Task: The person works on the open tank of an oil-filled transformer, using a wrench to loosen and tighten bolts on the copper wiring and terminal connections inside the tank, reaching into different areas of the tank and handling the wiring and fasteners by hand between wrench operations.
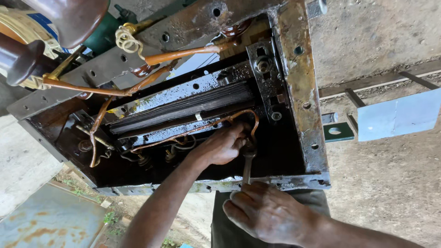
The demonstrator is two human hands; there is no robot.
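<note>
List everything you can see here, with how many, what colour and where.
Metal tank: one, rusty brown and black, oily, fills the middle.
Stack of thin plates: one, dark, lying across the inside of the tank.
Copper leads: several, orange-brown, running from the upper left across the tank.
Insulators: two, dark brown, upper left corner.
Spanner: one, grey metal, upright at the tank's lower edge.
Flat plate with a hole: one, green, on the ground to the right.
Sheet: one, pale blue, far right.
Rusty panel: one, blue-grey, lower left.
Left hand: inside the tank, at the top of the spanner.
Right hand: gripping the spanner's lower end.
</note>
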